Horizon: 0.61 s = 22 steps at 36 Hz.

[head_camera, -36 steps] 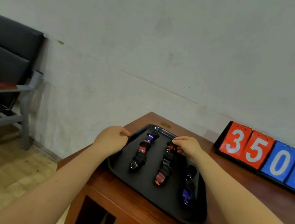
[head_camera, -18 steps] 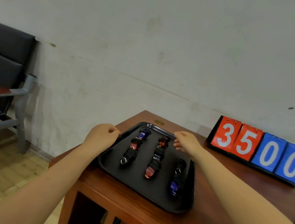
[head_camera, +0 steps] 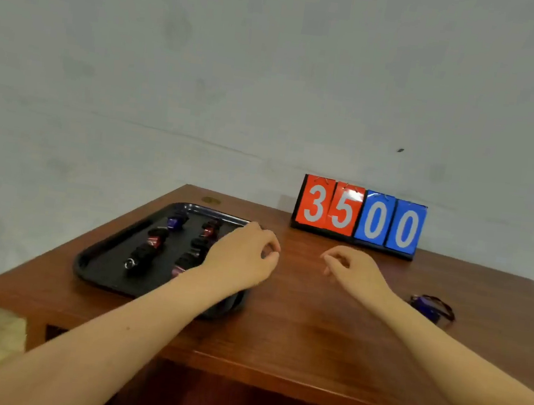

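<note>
Head view: fingers loosely curled and empty, left hand (head_camera: 243, 256) over the tray (head_camera: 92, 260), right hand (head_camera: 356, 272) above the table (head_camera: 294, 332), likely poised for the next pick.

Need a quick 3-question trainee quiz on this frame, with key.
1. True or false: the tray lies right of the scoreboard.
2. The scoreboard reads: A) 3500 B) 0035 C) 5300.
3. Fill in: the blue item on the table lies beside the ___ forearm.
Key: 1 false; 2 A; 3 right.
</note>
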Each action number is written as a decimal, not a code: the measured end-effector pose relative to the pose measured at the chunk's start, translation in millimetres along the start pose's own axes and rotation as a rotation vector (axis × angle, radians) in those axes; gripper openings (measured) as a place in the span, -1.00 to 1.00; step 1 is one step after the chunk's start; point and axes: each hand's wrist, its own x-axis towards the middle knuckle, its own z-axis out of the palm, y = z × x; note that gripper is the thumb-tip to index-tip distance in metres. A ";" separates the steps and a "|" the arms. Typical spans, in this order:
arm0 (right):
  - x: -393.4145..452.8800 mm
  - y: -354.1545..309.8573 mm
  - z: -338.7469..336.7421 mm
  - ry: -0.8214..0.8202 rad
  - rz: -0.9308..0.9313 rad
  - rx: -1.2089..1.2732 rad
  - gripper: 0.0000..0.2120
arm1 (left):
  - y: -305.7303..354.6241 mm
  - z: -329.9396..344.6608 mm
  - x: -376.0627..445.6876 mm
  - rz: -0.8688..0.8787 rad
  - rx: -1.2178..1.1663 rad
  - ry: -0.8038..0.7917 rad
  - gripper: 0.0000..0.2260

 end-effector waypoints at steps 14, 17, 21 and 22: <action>-70.5 163.3 -89.2 0.254 0.279 -0.263 -0.79 | 108.7 119.9 35.6 -0.008 -0.177 -0.308 -0.83; -61.5 178.3 -88.6 0.222 0.320 -0.220 -0.72 | 116.8 132.2 40.8 0.003 -0.145 -0.288 -0.81; -46.2 189.1 -88.7 0.185 0.370 -0.189 -0.65 | 124.8 146.9 46.0 0.054 -0.080 -0.251 -0.79; -42.3 189.9 -89.1 0.162 0.385 -0.192 -0.64 | 125.3 150.6 47.8 0.064 -0.066 -0.241 -0.78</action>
